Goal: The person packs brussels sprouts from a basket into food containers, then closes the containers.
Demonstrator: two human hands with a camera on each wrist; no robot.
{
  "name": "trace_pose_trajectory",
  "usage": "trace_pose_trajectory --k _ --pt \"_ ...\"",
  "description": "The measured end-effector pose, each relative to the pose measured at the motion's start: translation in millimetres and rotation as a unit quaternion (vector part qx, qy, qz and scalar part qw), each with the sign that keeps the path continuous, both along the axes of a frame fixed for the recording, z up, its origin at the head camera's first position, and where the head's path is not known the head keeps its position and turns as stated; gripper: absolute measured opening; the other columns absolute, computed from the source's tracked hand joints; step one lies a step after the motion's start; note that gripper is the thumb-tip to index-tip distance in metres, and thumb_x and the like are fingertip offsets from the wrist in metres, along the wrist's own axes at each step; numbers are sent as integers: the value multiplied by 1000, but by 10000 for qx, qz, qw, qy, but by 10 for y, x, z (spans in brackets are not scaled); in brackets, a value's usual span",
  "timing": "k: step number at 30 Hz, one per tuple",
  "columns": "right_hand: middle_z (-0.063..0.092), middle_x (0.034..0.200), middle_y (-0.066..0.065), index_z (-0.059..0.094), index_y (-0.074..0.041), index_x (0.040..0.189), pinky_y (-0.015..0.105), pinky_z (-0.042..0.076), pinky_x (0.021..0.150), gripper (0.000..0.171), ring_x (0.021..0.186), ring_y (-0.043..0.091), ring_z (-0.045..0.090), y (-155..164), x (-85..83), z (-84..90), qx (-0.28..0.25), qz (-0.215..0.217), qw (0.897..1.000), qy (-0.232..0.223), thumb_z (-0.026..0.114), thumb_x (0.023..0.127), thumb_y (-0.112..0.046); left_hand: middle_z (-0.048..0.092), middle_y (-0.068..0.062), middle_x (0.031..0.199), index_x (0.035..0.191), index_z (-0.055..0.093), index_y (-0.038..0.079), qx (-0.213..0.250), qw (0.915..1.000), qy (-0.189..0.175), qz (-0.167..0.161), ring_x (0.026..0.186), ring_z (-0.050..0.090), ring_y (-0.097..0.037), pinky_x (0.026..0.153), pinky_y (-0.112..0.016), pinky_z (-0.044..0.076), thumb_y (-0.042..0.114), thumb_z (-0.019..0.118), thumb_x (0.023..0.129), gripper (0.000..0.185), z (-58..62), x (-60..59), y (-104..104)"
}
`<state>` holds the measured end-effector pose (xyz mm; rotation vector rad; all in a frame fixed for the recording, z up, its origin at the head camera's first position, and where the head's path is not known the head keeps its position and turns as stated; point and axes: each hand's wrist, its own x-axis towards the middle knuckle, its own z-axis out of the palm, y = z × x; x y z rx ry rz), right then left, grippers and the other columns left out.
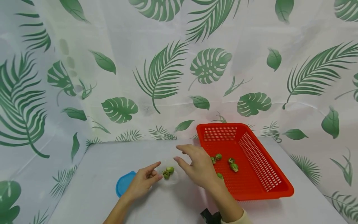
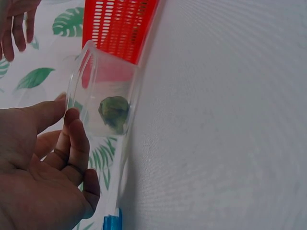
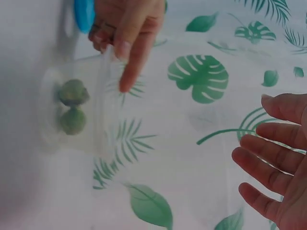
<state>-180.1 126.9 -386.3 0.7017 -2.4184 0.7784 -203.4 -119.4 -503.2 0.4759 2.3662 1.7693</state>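
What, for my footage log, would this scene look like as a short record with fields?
Left hand: at the container's rim; whether it grips is unclear
Right hand: raised, fingers spread, holding nothing
Clear container: at least two small green sprouts inside
Red basket: right of the container, more sprouts inside
Blue lid: left of the container, partly hidden
Surface: white table
Backdrop: leaf-print sheet
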Motion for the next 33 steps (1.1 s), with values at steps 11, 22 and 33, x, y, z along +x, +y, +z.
trace_pose_trajectory --k 11,22,33 --pt "76 121 -1 72 -17 132 45 58 93 46 102 15 70 172 69 310 121 -234 9994 234 84 89 -31 68 -10 88 153 50 0 96 9999 -36 8 66 52 -6 60 -19 42 15 74 98 62 55 21 3" --pt "75 122 4 73 -13 131 50 56 98 44 110 22 70 323 17 425 263 -266 9987 333 82 91 -30 69 -15 93 154 48 -1 177 9997 -120 -135 68 54 -9 59 -19 43 16 73 99 63 13 7 9" --pt "76 121 5 72 -11 130 52 54 101 42 113 26 70 469 -149 506 534 -414 9969 410 81 92 -28 68 -18 92 153 47 -4 149 9998 -48 -149 66 52 -5 59 -18 42 14 71 100 61 27 9 -9"
